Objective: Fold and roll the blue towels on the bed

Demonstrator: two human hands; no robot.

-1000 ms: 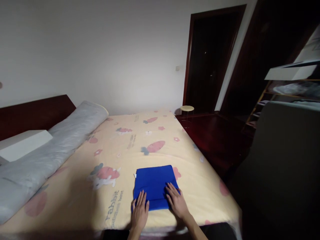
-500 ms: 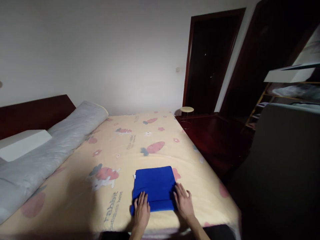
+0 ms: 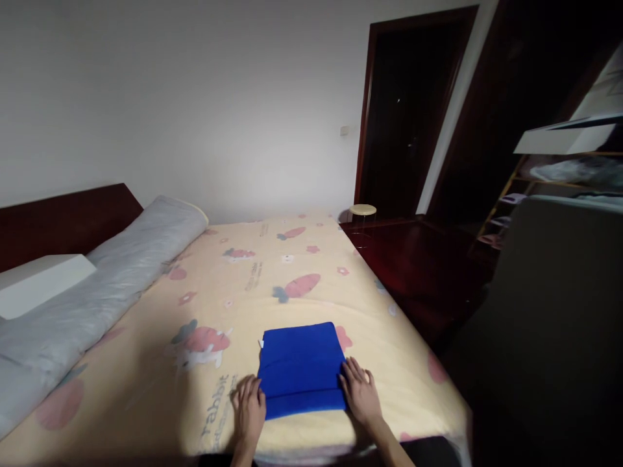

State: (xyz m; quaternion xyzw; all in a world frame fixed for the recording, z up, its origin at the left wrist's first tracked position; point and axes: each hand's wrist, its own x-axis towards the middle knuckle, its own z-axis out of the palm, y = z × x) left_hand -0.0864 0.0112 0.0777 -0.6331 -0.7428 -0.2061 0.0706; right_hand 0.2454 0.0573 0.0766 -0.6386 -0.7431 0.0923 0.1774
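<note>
A folded blue cloth point(image 3: 302, 363) lies flat near the front edge of the bed, with a narrow folded band along its near side and a small white tag at its far left. My left hand point(image 3: 250, 403) rests against its lower left edge, palm down, fingers extended and mostly on the bedsheet. On the opposite side, my right hand point(image 3: 361, 392) lies palm down with fingertips at the cloth's right edge. Neither hand grips the cloth.
The bed has a yellow printed sheet point(image 3: 302, 253). A long grey rolled bedding piece point(image 3: 146, 253) and a white box point(image 3: 43, 279) lie towards the headboard point(image 3: 73, 217). Beyond the bed stands a round stool point(image 3: 363, 209); a rack point(image 3: 506, 175) is at right.
My left hand has moved left off the top of the cloth to its left edge, uncovering the lower left corner. My right hand stays at the right edge.
</note>
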